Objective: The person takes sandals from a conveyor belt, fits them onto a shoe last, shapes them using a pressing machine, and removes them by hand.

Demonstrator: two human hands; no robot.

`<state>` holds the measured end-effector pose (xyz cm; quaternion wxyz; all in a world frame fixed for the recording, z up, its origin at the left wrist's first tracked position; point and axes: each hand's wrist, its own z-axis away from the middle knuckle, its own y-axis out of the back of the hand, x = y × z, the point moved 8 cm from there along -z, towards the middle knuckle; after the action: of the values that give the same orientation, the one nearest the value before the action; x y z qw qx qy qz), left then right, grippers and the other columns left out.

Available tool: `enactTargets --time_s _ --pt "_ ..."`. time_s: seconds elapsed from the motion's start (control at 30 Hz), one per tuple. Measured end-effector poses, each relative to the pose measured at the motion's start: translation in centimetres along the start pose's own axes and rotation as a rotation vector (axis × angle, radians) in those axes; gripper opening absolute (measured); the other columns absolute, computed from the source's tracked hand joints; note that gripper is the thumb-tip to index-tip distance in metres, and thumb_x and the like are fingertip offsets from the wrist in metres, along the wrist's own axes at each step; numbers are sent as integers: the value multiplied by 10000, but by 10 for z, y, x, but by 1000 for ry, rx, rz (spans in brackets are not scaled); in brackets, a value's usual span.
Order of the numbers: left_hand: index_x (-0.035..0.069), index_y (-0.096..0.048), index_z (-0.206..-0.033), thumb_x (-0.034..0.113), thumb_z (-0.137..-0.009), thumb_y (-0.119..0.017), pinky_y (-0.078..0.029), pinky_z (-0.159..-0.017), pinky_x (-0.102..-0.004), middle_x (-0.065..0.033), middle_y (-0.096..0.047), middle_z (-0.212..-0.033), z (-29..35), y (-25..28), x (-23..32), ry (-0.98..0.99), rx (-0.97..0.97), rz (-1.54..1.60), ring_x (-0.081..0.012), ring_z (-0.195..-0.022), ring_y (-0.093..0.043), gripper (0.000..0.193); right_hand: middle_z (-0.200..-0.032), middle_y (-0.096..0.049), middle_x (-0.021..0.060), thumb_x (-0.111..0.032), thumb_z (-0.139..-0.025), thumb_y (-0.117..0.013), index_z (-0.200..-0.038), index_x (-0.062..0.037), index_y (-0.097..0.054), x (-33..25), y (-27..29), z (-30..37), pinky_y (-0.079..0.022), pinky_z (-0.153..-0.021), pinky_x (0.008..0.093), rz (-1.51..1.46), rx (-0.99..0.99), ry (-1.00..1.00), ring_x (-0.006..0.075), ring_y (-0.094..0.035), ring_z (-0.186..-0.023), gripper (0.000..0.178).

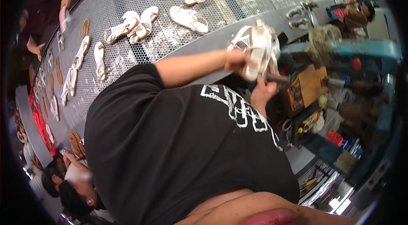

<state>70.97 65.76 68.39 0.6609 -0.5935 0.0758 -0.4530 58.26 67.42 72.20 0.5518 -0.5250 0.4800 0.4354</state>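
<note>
A bunch of white strappy sandals [256,48], partly blurred by motion, hangs in front of me, off the edge of the conveyor. My left hand [238,61] reaches across from the left with its fingers closed on them. Just below, my right hand [262,92] pinches at the lower end of the sandals, its fingertips partly hidden. Close beside its fingers juts a dark rod-like part [279,78] whose kind I cannot make out. How many sandals are in my grip is unclear.
A perforated metal conveyor [170,50] carries more white sandals [189,19]. To the right stands a blue machine frame [348,48], with a cardboard box [308,86] and tools near it. Other people work at the left, and a person's hand [36,48] shows there.
</note>
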Motion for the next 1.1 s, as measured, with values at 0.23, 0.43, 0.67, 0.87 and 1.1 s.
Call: enactTargets --time_s 0.23,0.43,0.67,0.87,1.1 --pt "-4 -546 -1139 341 -936 -493 -508 -863 -384 -130 -639 -1045 -56 39 85 -424 310 -191 -250 -946 -632 404 -1327 -480 146 -45 -651 -648 -1243 43 -474 -53 41 36 -290 -1056 353 244 -304 114 240 -434 -1233 624" --pt "27 -428 -1313 176 -896 -624 -440 -937 -318 -85 -568 -1173 -77 -118 -77 -550 -76 -771 -165 -1050 -549 484 -1183 -480 107 -88 -685 -739 -1228 -25 -416 -45 121 45 -388 -968 359 515 118 247 225 -486 -1129 635" --pt "46 -429 -1352 157 -898 -630 -456 -881 -273 -75 -633 -1043 -126 -114 -100 -44 -210 -1046 -119 -973 -579 508 -1162 -512 259 -165 -629 -766 -1247 27 -399 -19 242 -11 -412 -943 434 841 603 252 416 -515 -1097 744" --pt "55 -506 -1285 108 -866 -654 -468 -861 -271 -62 -653 -980 -61 -90 -79 -136 -46 -1108 -113 -927 -595 447 -1107 -544 313 -300 -623 -815 -1150 115 -423 4 292 -109 -421 -930 417 1034 589 -133 421 -532 -1077 777" --pt "29 -570 -1164 54 -756 -678 -468 -601 -266 -49 -633 -788 145 152 7 -706 1044 -595 -102 -641 -556 423 -1082 -560 281 -368 -675 -797 -1143 115 -405 -28 305 -94 -453 -874 427 1178 605 226 394 -570 -1011 779"
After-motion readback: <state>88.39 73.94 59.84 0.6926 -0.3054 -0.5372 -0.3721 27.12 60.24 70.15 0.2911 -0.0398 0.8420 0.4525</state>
